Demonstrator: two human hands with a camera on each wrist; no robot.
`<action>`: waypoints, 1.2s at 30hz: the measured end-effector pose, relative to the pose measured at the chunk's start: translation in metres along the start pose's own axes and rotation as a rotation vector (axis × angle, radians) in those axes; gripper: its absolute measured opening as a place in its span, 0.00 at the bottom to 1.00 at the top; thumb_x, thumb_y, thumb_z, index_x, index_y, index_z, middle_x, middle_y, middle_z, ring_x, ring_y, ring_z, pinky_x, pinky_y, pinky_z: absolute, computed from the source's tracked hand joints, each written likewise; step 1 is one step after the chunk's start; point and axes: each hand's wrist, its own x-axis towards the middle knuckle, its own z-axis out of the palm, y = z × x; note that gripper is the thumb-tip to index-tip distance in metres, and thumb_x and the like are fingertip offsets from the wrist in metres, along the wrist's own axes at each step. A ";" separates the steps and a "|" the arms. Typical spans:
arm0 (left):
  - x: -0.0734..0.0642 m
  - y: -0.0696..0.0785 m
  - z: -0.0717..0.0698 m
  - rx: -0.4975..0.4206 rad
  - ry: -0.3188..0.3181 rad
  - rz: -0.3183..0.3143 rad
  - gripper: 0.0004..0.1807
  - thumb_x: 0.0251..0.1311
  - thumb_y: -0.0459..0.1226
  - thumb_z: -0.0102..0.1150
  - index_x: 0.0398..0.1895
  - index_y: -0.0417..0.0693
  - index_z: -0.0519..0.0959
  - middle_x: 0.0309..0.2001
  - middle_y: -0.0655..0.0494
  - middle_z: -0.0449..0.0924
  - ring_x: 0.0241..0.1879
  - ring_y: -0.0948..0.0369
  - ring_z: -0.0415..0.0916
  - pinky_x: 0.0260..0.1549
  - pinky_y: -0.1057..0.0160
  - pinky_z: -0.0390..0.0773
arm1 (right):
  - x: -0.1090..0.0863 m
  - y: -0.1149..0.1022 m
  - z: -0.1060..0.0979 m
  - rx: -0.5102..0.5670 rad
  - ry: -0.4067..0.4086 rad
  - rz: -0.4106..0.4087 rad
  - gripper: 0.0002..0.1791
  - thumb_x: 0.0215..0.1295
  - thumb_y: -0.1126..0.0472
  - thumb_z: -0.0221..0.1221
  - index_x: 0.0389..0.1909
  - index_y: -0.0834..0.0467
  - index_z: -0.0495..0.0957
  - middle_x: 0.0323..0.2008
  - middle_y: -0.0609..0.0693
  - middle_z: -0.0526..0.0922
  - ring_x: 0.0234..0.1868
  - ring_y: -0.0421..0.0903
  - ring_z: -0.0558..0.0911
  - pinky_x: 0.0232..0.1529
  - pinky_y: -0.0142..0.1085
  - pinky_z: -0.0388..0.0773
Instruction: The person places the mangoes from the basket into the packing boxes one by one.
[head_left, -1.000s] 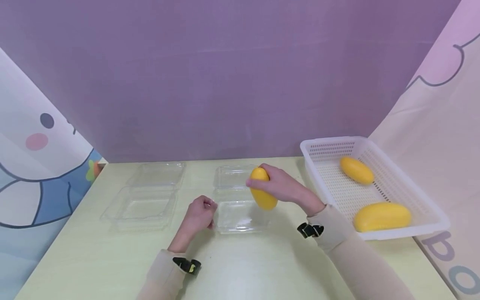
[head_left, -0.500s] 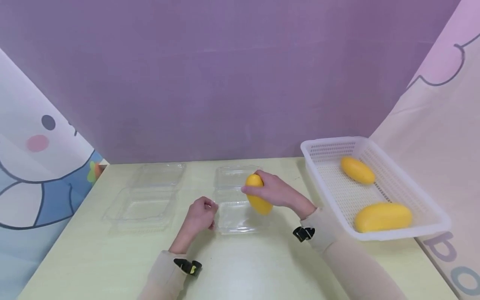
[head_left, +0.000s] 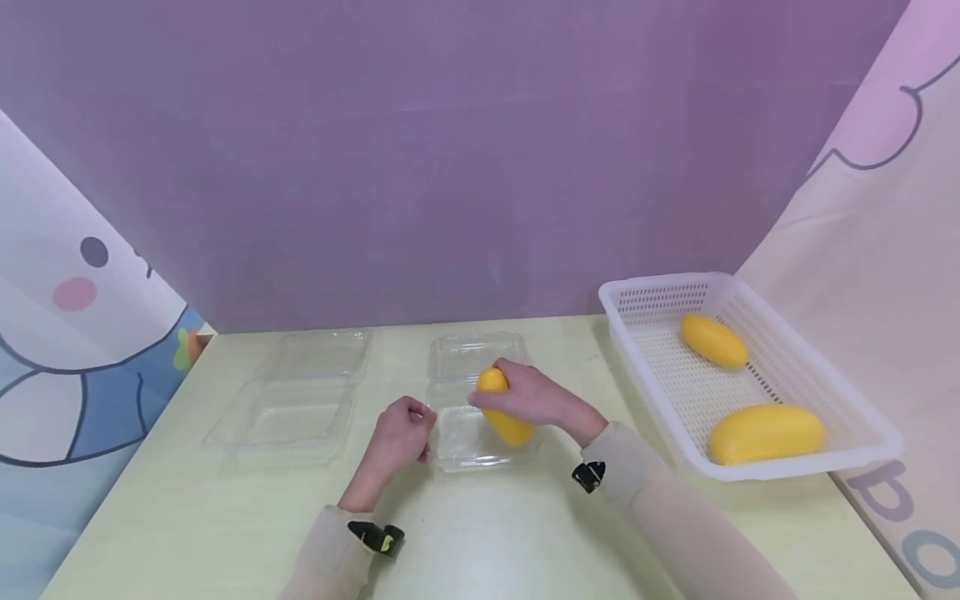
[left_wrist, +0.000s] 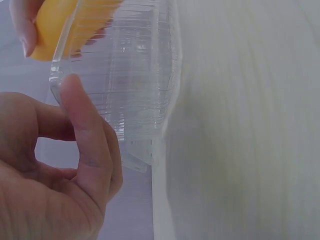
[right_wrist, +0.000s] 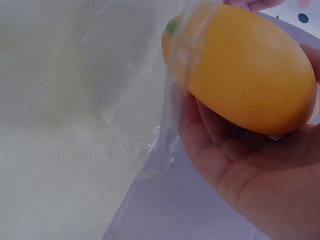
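My right hand [head_left: 536, 396] grips a yellow mango [head_left: 512, 427] by its upper part, tilted. The mango's lower end is at the near half of a clear plastic clamshell box [head_left: 453, 446], which lies open on the table with its other half behind. In the right wrist view the mango's green-marked tip [right_wrist: 171, 27] shows behind the clear plastic wall. My left hand [head_left: 397, 433] is at the box's left side, and in the left wrist view its fingers [left_wrist: 85, 125] pinch the rim.
Another open clear clamshell box [head_left: 281, 417] lies to the left. On the right, a white perforated basket [head_left: 652, 383] holds a smaller mango [head_left: 714, 340] at the back and a larger mango [head_left: 767, 433] in front. A purple wall panel [head_left: 480, 167] stands behind the table.
My right hand has moved left and down with the mango, bringing it lower at the near half of the box. My left hand has stayed at the box's left rim.
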 end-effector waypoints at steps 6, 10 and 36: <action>-0.001 0.001 0.001 0.001 -0.002 -0.011 0.09 0.72 0.35 0.53 0.45 0.34 0.74 0.25 0.46 0.77 0.15 0.59 0.76 0.20 0.61 0.80 | 0.005 0.002 0.007 -0.014 -0.022 0.002 0.24 0.65 0.40 0.61 0.45 0.57 0.73 0.30 0.51 0.78 0.27 0.46 0.76 0.31 0.38 0.73; -0.001 0.002 0.001 -0.005 -0.004 -0.008 0.09 0.72 0.35 0.53 0.45 0.35 0.73 0.23 0.48 0.76 0.15 0.59 0.76 0.21 0.61 0.80 | 0.007 0.002 0.011 -0.024 -0.041 0.009 0.23 0.65 0.40 0.62 0.43 0.56 0.73 0.30 0.51 0.78 0.27 0.45 0.75 0.32 0.38 0.73; -0.001 0.003 0.001 -0.009 -0.002 -0.008 0.09 0.72 0.35 0.54 0.44 0.36 0.73 0.21 0.50 0.76 0.14 0.59 0.76 0.20 0.62 0.77 | 0.016 0.002 0.034 -0.143 -0.075 0.088 0.27 0.60 0.34 0.63 0.43 0.53 0.73 0.31 0.49 0.78 0.30 0.45 0.75 0.34 0.37 0.71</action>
